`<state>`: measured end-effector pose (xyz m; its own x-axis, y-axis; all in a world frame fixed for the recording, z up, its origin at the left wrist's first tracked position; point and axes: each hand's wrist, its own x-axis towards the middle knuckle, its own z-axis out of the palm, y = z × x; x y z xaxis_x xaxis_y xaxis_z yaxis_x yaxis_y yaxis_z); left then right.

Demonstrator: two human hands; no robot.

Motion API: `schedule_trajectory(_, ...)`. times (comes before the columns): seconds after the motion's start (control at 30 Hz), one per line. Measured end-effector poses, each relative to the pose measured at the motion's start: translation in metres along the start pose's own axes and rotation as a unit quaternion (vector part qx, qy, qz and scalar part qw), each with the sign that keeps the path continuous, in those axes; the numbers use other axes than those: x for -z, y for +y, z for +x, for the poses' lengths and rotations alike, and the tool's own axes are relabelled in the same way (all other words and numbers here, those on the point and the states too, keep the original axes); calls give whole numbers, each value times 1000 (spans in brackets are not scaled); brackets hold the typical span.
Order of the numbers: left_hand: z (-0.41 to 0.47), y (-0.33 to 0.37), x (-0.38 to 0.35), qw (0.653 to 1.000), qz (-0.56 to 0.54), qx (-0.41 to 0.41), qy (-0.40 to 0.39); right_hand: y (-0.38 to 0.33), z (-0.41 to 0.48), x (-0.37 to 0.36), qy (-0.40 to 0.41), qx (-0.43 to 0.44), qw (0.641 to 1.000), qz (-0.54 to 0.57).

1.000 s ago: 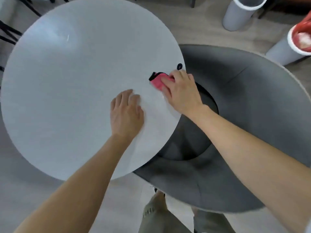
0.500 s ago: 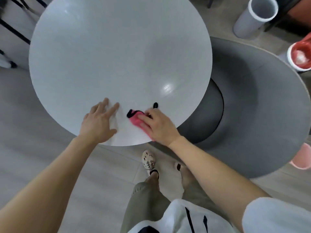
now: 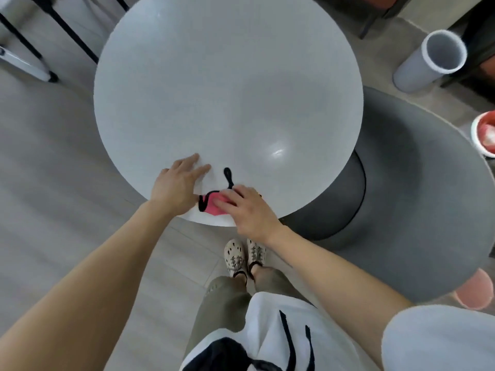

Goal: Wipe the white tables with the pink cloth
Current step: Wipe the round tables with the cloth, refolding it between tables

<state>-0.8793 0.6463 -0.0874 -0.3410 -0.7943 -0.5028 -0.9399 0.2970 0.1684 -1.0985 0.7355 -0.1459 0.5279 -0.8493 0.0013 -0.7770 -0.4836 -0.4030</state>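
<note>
The person wears a white top (image 3: 267,314) with black markings, olive trousers (image 3: 219,303) and beige perforated clogs (image 3: 235,256).

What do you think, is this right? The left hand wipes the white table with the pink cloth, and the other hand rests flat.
No. The head view shows the right hand pressing the pink cloth on the white table; the left hand rests flat beside it.

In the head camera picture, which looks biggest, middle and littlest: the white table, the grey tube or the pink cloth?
1. white table
2. grey tube, though it stands farther off on the floor
3. pink cloth, partly hidden under the right hand
</note>
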Motion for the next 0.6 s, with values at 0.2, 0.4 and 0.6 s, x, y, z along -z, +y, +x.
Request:
schedule_trajectory(0.2, -47, -30, -12, 986, -62, 116, 104, 75, -25, 31, -29, 80, 996, -27)
schedule_trajectory(0.4, -82, -59, -25, 957, -144, 212, 137, 55, 4, 13, -7, 100, 995, 8)
schedule_trajectory(0.6, -70, -108, -14, 939, -176, 245, 164, -10, 164, -21, -4, 217, 976, 13)
